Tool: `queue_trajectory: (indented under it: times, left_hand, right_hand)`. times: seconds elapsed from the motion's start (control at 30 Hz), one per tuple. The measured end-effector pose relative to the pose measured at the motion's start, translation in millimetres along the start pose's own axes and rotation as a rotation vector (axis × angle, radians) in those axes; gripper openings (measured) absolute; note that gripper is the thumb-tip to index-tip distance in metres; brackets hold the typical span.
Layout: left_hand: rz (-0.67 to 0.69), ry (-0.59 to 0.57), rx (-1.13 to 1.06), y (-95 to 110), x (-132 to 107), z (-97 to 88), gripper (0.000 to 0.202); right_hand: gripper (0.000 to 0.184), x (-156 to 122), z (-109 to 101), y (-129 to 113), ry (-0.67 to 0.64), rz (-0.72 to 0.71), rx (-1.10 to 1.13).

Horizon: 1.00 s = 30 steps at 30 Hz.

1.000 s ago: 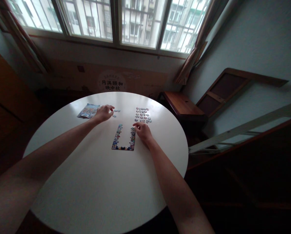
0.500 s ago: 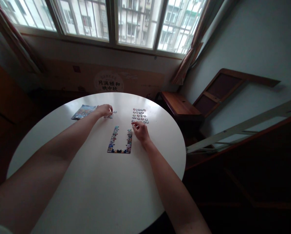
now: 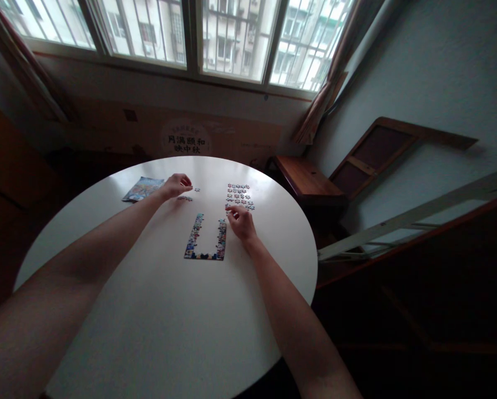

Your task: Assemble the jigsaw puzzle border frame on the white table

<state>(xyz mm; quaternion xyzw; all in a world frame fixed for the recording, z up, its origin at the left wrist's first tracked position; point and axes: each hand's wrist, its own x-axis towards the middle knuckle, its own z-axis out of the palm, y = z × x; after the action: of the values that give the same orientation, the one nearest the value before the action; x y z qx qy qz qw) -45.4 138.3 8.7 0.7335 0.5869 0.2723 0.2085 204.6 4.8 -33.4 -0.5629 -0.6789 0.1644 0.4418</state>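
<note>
A partly built jigsaw frame (image 3: pixel 206 238), U-shaped and colourful, lies mid-table on the round white table (image 3: pixel 169 310). My right hand (image 3: pixel 241 221) rests at the top of its right arm, fingers pinched together on a small piece I can barely see. My left hand (image 3: pixel 174 185) hovers over a few loose pieces (image 3: pixel 187 197) at the far left, fingers curled; whether they hold a piece is hidden. Several loose pieces (image 3: pixel 239 196) lie laid out in rows just beyond my right hand.
A printed picture sheet (image 3: pixel 142 188) lies at the table's far left. A wooden bench (image 3: pixel 309 180) stands to the right, with a wooden frame (image 3: pixel 381 147) and white rails (image 3: pixel 419 216) leaning on the wall. Windows and curtains fill the back.
My left hand has lifted slightly off the small group of pieces with its fingers more curled. My right hand has stayed at the top of the frame's right arm. The camera has shifted a little.
</note>
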Motion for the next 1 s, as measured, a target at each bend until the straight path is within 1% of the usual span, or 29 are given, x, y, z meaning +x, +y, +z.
queue_trajectory:
  times: [0.03, 0.1, 0.2, 0.27, 0.37, 0.47, 0.53, 0.6, 0.67, 0.73, 0.77, 0.83, 0.87, 0.93, 0.97, 1.0]
  left_hand:
    - [0.033, 0.018, -0.146, 5.6, -5.4, 3.2, 0.016]
    - [0.108, -0.003, -0.371, 19.9, -18.7, 11.5, 0.017]
    - [0.205, -0.088, -0.562, 43.9, -41.9, 26.1, 0.017]
    - [0.242, -0.141, -0.637, 57.4, -56.7, 34.9, 0.020]
    - [0.219, -0.142, -0.706, 70.0, -72.9, 43.7, 0.027]
    - [0.191, -0.125, -0.730, 74.5, -81.0, 48.5, 0.032]
    - [0.192, -0.133, -0.727, 74.8, -83.4, 50.8, 0.034]
    - [0.208, -0.127, -0.698, 74.1, -86.0, 52.4, 0.036]
    - [0.239, -0.073, -0.618, 72.4, -91.8, 52.6, 0.037]
    - [0.293, -0.002, -0.471, 69.6, -103.1, 50.7, 0.036]
    - [0.335, 0.010, -0.373, 67.7, -110.9, 49.1, 0.035]
    - [0.477, -0.025, -0.185, 63.3, -129.0, 45.4, 0.031]
    - [0.547, -0.077, -0.093, 60.9, -138.3, 43.7, 0.031]
    - [0.606, -0.111, 0.069, 56.3, -154.4, 41.4, 0.035]
    - [0.611, -0.114, 0.118, 54.3, -160.3, 40.8, 0.038]
    - [0.622, -0.142, 0.155, 52.8, -164.7, 40.5, 0.041]
  right_hand:
    - [0.024, 0.1, -0.1, -0.6, 0.018, -0.014, 0.012]
    - [0.024, 0.4, -1.1, -2.9, 0.049, -0.053, 0.038]
    - [0.023, 0.9, -3.1, -8.0, 0.072, -0.133, 0.102]
    - [0.021, 1.1, -3.8, -10.8, 0.059, -0.172, 0.158]
    - [0.019, 1.3, -2.9, -12.2, 0.017, -0.176, 0.230]
    - [0.015, 1.8, -0.8, -11.7, 0.012, -0.131, 0.275]
    - [0.016, 2.2, 0.4, -11.8, 0.021, -0.109, 0.292]
    - [0.015, 2.3, 0.9, -12.0, 0.018, -0.117, 0.303]
    - [0.011, 2.3, 0.6, -11.5, 0.009, -0.127, 0.302]
    - [0.009, 2.5, -0.2, -9.5, 0.015, -0.099, 0.281]
    - [0.009, 2.7, -0.5, -7.9, 0.022, -0.071, 0.262]
    - [0.011, 3.2, -0.9, -4.1, 0.035, -0.010, 0.217]
    - [0.011, 3.5, -0.9, -2.3, 0.037, 0.013, 0.197]
    - [0.012, 3.9, -0.6, 0.5, 0.023, 0.032, 0.164]
    - [0.012, 3.9, -0.4, 1.3, 0.012, 0.028, 0.150]
    - [0.012, 3.8, -0.4, 1.8, 0.001, 0.021, 0.135]
